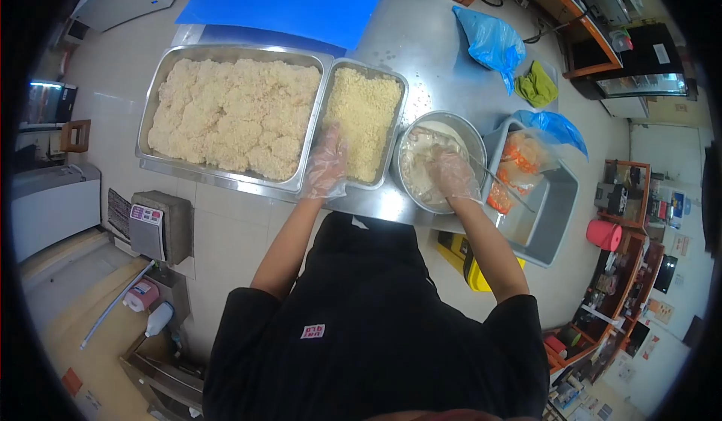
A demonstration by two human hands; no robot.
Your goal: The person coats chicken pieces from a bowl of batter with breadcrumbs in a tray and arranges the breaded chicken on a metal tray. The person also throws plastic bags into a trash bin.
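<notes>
My left hand (329, 161), in a clear plastic glove, rests at the near left side of a narrow steel tray (405, 94). Its fingers look stretched out over pale breadcrumbs (368, 109). My right hand (453, 174), gloved too, reaches into a round metal bowl (483, 150). Whitish batter with pieces that look like raw meat (414, 167) fills the bowl, and the fingertips are hidden in it. Left of the crumbs, a wide steel tray (226, 176) is filled with crumb-coated pieces (233, 112). A thin metal handle (511, 189) leans out over the bowl's right rim.
Right of the bowl stands a grey plastic tub (569, 203) with clear bags of orange-and-white contents (519, 165). A blue board (286, 3), blue plastic bag (492, 45) and green cloth (537, 85) lie farther back on or beside the steel table (406, 26). Below is a yellow-and-black container (472, 270).
</notes>
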